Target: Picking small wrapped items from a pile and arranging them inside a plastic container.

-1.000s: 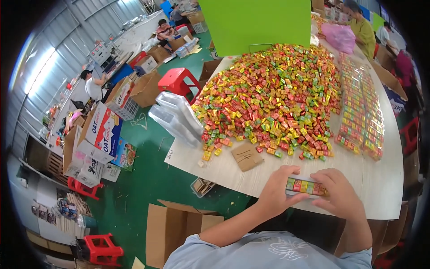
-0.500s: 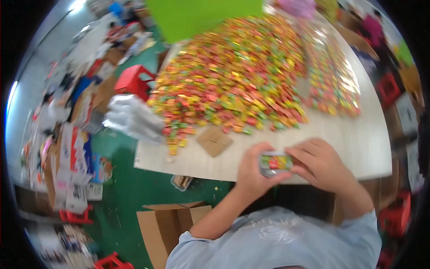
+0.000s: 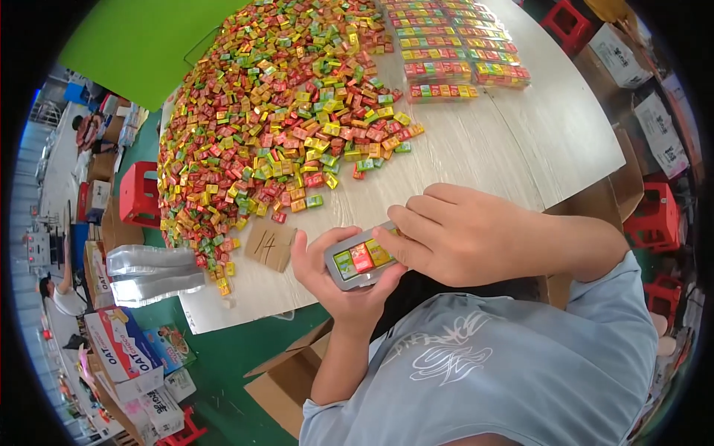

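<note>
My left hand (image 3: 327, 275) is wrapped round a small grey plastic tray (image 3: 336, 276) with rounded corners, tilted up to the right above the table's front edge. In a row inside it lie small wrapped sweets, among them a red sweet (image 3: 361, 258) between green and yellow ones. Over the tray's right end, my right hand (image 3: 465, 230) bends its fingers down onto the sweets; its thumb and whatever it pinches are hidden. A big loose pile of the same sweets (image 3: 275, 126) covers the table's left and middle.
Filled clear packs (image 3: 439, 70) stand in rows on the table (image 3: 520, 149) at the back right. Silver nested trays (image 3: 152, 271) and a brown cardboard piece (image 3: 271, 245) lie near the left edge. An open carton (image 3: 286, 386), a red stool (image 3: 140, 195) and a green panel (image 3: 141, 52) surround the table.
The whole view has shifted and sharpened, with pile and packs now farther left. The tray, level before, now slants. My right fingers have moved from its right side to over its sweets.
</note>
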### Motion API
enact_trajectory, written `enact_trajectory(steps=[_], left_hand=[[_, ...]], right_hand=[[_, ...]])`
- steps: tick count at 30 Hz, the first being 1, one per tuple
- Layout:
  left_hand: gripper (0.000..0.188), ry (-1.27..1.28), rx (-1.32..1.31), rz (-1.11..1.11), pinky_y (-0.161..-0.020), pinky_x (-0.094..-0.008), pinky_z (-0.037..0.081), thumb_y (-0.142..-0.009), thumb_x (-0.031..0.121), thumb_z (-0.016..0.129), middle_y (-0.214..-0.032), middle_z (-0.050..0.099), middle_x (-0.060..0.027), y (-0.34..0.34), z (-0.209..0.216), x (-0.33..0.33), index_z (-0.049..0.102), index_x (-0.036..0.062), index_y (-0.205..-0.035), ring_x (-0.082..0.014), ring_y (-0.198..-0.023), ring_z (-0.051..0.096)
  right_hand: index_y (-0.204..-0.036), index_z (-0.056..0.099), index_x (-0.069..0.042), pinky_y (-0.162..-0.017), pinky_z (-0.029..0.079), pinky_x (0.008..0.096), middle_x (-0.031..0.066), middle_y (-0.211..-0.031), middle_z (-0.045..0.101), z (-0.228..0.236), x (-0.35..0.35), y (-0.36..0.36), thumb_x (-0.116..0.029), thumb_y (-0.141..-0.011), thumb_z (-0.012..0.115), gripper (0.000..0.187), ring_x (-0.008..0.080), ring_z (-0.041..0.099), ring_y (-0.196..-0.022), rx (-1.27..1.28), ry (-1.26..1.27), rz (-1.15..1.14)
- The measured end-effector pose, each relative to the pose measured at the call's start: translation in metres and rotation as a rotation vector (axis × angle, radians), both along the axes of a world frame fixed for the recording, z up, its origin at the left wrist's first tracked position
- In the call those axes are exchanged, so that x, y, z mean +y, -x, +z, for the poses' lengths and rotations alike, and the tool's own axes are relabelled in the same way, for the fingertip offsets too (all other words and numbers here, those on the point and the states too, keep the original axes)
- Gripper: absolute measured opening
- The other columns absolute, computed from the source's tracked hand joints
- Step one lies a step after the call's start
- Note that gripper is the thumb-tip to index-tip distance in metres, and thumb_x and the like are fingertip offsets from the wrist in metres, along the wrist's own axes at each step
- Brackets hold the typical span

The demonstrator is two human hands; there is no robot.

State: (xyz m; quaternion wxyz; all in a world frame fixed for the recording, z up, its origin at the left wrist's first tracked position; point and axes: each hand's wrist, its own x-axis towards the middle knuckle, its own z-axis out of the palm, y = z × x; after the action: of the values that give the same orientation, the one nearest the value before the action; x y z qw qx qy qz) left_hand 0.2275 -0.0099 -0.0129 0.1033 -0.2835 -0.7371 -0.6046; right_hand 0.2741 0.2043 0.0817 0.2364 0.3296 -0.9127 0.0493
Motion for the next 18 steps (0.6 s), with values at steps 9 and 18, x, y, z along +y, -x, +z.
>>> enact_trajectory(steps=[9, 18], left_hand=[[0.13, -0.181, -0.07, -0.065, -0.096, -0.0414, 0.054, -0.069, 0.026, 0.101, -0.13, 0.056, -0.0229, -0.003, -0.002, 0.005, 0.011, 0.002, -0.16, -0.0308, -0.114, 0.062], [0.104, -0.091, 0.164, -0.001, -0.101, -0.0446, 0.048, -0.095, 0.079, 0.049, -0.129, 0.059, -0.0243, 0.034, 0.0, -0.018, 0.041, -0.0114, -0.145, -0.0342, -0.113, 0.062]], right_hand=[[-0.104, 0.07, -0.002, -0.07, 0.052, 0.0333, 0.0089, -0.094, 0.065, 0.028, 0.017, 0.001, -0.019, -0.079, 0.071, 0.03, 0.0219, 0.064, -0.08, -0.17, 0.051, 0.064], [-0.121, 0.068, -0.008, -0.094, 0.054, 0.0432, 0.0084, -0.121, 0.069, -0.044, 0.16, 0.039, -0.019, -0.096, 0.071, 0.028, 0.0291, 0.067, -0.113, 0.031, -0.128, -0.536]])
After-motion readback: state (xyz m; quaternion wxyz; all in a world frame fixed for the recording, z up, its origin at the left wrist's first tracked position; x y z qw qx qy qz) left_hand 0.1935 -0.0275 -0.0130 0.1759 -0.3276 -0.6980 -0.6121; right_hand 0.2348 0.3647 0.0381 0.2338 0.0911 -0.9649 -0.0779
